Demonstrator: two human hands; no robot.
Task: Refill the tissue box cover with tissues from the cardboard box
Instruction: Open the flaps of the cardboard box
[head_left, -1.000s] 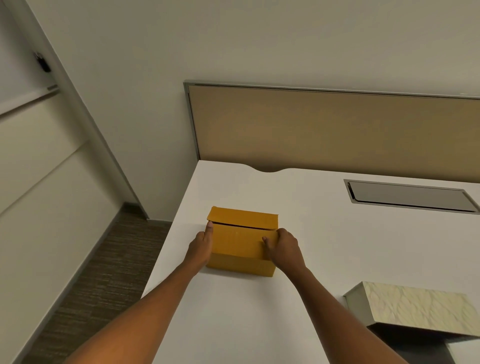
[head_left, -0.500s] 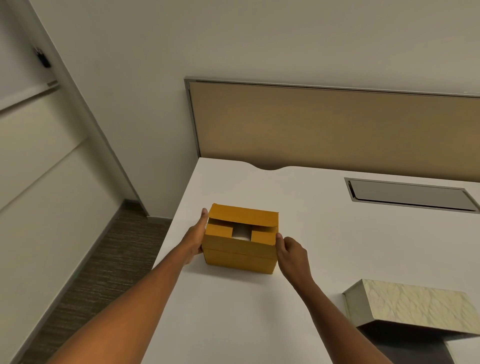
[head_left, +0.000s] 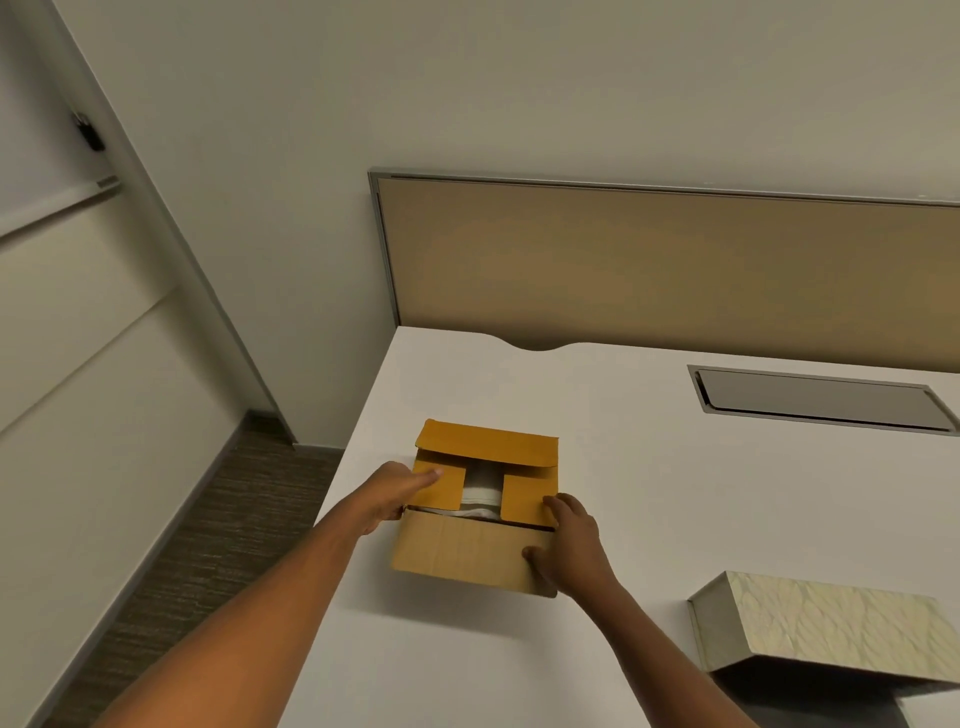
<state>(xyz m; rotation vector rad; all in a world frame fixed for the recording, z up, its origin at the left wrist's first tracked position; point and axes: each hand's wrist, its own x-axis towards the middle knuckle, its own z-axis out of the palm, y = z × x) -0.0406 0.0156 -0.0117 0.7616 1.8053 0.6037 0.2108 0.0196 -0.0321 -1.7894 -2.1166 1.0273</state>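
A brown cardboard box (head_left: 470, 553) sits near the left edge of the white table (head_left: 649, 467), its long flaps folded out and the two short inner flaps lying over the top. White tissues (head_left: 480, 496) show in the gap between those flaps. My left hand (head_left: 397, 493) rests its fingers on the left inner flap. On the right, my right hand (head_left: 569, 545) touches the right inner flap with its fingers while its thumb presses the near flap. The cream, leaf-patterned tissue box cover (head_left: 831, 631) lies tilted at the lower right, apart from both hands.
A beige partition panel (head_left: 675, 270) stands along the table's back edge. A grey cable hatch (head_left: 821, 397) is set into the tabletop at the back right. The table's left edge drops to carpeted floor (head_left: 208, 530) beside a white wall.
The box's near flap has been folded down toward me, baring the inner flaps and the tissues. Both hands have shifted from the box's sides onto the flaps.
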